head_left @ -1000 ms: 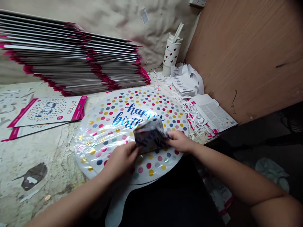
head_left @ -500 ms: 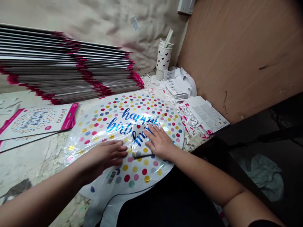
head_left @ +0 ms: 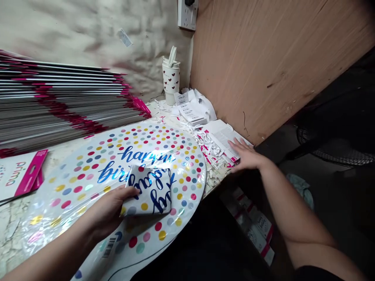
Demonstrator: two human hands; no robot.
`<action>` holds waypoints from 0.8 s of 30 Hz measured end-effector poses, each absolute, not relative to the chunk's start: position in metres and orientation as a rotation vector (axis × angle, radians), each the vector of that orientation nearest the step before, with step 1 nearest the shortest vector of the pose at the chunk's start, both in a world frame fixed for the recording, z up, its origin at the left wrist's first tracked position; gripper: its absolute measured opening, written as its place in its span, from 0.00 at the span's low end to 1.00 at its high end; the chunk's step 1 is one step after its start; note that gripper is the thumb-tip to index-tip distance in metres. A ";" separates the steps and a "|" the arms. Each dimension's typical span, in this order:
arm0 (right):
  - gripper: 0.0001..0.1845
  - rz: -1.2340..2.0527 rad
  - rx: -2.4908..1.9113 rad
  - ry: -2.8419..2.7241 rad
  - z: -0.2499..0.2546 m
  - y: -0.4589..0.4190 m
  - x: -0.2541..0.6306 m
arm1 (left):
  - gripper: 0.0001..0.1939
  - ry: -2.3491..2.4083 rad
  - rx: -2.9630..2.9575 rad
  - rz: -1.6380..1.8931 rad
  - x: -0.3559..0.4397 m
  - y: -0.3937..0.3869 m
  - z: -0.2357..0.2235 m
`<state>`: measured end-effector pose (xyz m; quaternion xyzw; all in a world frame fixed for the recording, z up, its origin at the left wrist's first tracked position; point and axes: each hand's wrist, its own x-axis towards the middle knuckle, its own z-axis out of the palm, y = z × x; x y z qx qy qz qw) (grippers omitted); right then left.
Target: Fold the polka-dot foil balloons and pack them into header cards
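My left hand grips the left edge of a folded foil balloon packet, which shows blue lettering and coloured dots. The packet lies on a large round foil balloon in clear film, printed with "happy birthday" and polka dots. My right hand is off the balloon, fingers spread, touching the edge of a printed leaflet pile among paper scraps.
A tall stack of flat packaged balloons with pink tabs fills the left. A heart-patterned cup with a straw and white paper labels stand in the corner by a wooden board. Pink-edged packages lie below the table edge.
My right hand has left the folded packet and moved right to the leaflets. My left hand now grips the packet. The view has turned to the right.
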<state>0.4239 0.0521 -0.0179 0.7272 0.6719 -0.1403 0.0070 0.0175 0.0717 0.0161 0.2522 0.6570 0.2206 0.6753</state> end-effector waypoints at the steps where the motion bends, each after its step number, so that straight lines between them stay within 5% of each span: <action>1: 0.55 -0.425 2.269 2.013 -0.018 0.049 0.451 | 0.16 1.503 0.537 0.494 0.013 0.069 0.013; 5: 0.23 -0.345 2.280 2.243 0.001 0.037 0.485 | 0.19 1.458 0.508 0.518 -0.006 0.061 0.000; 9: 0.19 0.363 2.373 2.822 0.030 0.020 0.381 | 0.15 1.419 0.627 0.699 -0.026 0.060 0.008; 12: 0.20 0.535 1.687 3.115 0.021 0.001 0.266 | 0.20 1.440 0.864 0.926 -0.048 0.056 0.022; 15: 0.20 -0.046 1.281 3.158 0.000 -0.010 0.195 | 0.22 1.479 1.175 1.002 -0.069 0.044 0.032; 20: 0.48 -0.947 1.855 3.157 0.021 0.018 0.191 | 0.14 1.488 1.601 0.597 -0.063 0.022 0.041; 22: 0.45 -1.510 1.535 2.951 0.031 0.038 0.199 | 0.12 1.382 1.761 0.507 -0.047 0.018 0.045; 24: 0.29 -1.978 1.274 2.576 0.027 0.060 0.210 | 0.14 1.440 1.916 0.671 -0.027 0.014 0.043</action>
